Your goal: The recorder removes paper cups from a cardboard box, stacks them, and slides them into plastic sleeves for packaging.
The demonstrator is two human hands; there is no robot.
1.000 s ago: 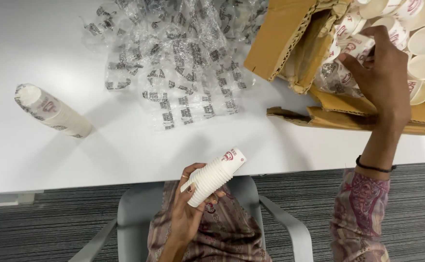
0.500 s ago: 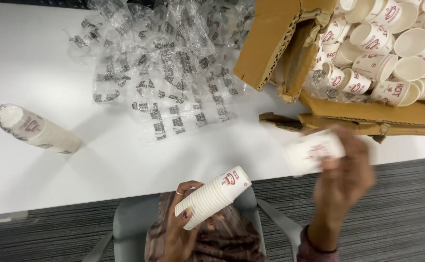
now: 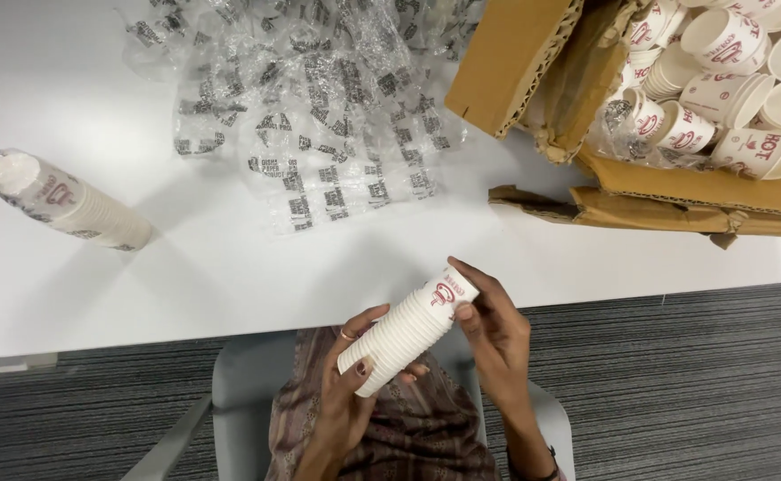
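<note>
A stack of white paper cups point(image 3: 405, 330) with red print lies tilted across my lap, just off the white table's point(image 3: 230, 267) near edge. My left hand point(image 3: 347, 392) cradles the stack's lower end from beneath. My right hand point(image 3: 493, 325) grips the top cup at the upper end, fingers curled over its rim. Both hands hold the same stack.
A torn cardboard box point(image 3: 640, 183) at the upper right holds several loose paper cups point(image 3: 720, 53). Crumpled clear plastic wrappers point(image 3: 319, 116) with black print cover the table's far middle. Another wrapped cup stack point(image 3: 61, 200) lies on its side at the left. A grey chair point(image 3: 239, 392) stands below.
My right hand left the box with a cup, came down to my lap and now rests on the top of the stack held by my left hand.
</note>
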